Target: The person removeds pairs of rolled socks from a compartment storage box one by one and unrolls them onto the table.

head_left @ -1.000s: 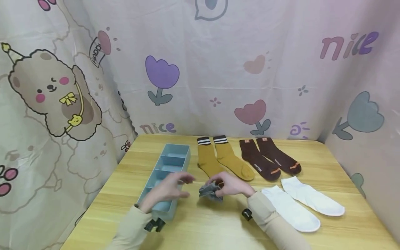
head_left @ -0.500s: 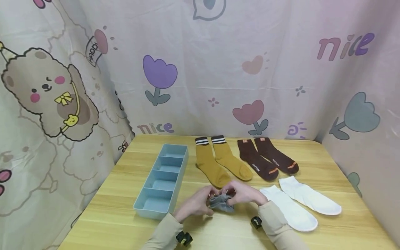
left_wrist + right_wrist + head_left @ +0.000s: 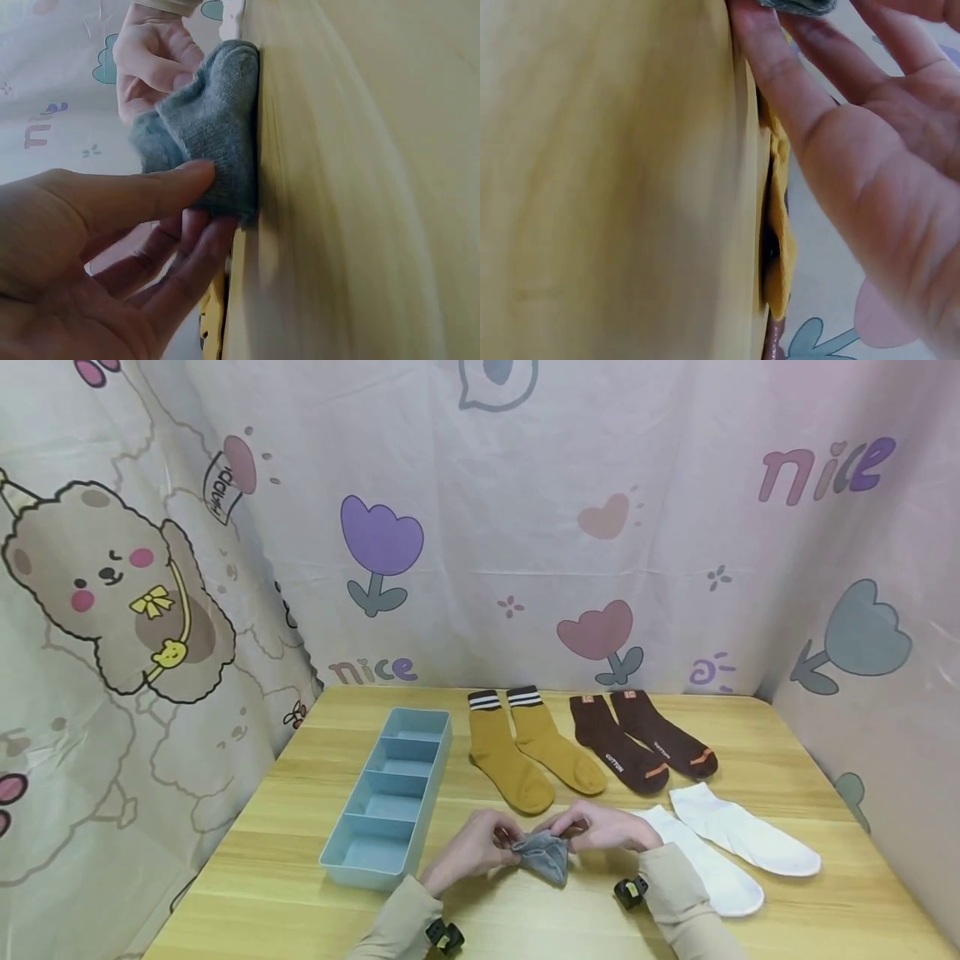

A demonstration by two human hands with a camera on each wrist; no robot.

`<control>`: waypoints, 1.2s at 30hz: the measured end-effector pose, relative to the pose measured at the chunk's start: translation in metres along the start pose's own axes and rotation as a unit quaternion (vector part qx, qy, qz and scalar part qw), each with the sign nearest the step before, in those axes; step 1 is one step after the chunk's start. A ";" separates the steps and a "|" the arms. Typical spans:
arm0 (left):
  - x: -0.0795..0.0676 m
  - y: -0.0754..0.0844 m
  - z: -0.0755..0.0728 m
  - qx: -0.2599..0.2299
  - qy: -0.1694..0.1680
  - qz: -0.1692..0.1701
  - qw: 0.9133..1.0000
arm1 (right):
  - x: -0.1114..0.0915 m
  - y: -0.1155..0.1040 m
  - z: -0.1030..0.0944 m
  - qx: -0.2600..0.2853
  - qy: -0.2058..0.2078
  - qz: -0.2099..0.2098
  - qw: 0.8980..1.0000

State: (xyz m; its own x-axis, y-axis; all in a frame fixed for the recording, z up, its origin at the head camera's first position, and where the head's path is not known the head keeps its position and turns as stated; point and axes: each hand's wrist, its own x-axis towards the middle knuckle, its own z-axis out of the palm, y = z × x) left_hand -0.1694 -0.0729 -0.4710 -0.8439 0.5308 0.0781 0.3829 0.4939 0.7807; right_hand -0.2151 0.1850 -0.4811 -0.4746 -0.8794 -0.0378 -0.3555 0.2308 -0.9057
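A folded grey sock bundle [image 3: 545,857] is held between both hands, close over the near middle of the table. My left hand [image 3: 474,847] pinches its left end; in the left wrist view the thumb lies across the ribbed grey fabric [image 3: 214,124], with fingers underneath. On the other side my right hand [image 3: 606,827] grips the upper right part with thumb and fingers. The right wrist view has only a sliver of the grey cloth [image 3: 808,6] at its top edge, by the right fingers. Whether the bundle is one sock or two cannot be told.
Left of the hands stands a blue-grey divided tray [image 3: 372,843]. Yellow socks [image 3: 512,768] with striped cuffs lie beyond the hands, with dark brown socks [image 3: 618,747] farther right. White socks [image 3: 750,835] lie beside the right forearm. A printed curtain [image 3: 495,527] hangs behind the table.
My left hand has come away from over the tray, moving right to pinch the grey bundle. The right hand has shifted slightly right with it, and the bundle now looks flatter and spread.
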 end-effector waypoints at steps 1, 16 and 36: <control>0.000 -0.001 0.000 0.002 -0.001 0.002 1.000 | -0.001 0.001 0.000 0.006 0.001 0.004 1.000; -0.008 -0.004 -0.007 0.030 -0.050 0.005 0.998 | -0.004 0.004 0.004 0.030 0.026 0.044 0.998; -0.005 -0.013 -0.002 -0.021 -0.193 0.042 0.980 | -0.002 0.008 0.008 -0.002 0.057 0.025 0.998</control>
State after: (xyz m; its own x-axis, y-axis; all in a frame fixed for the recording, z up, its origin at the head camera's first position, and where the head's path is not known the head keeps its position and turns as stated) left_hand -0.1706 -0.0838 -0.4802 -0.6027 0.7928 -0.0907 0.4218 0.4130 0.8071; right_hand -0.2105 0.1848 -0.4916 -0.5808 -0.8133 -0.0345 -0.3323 0.2755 -0.9020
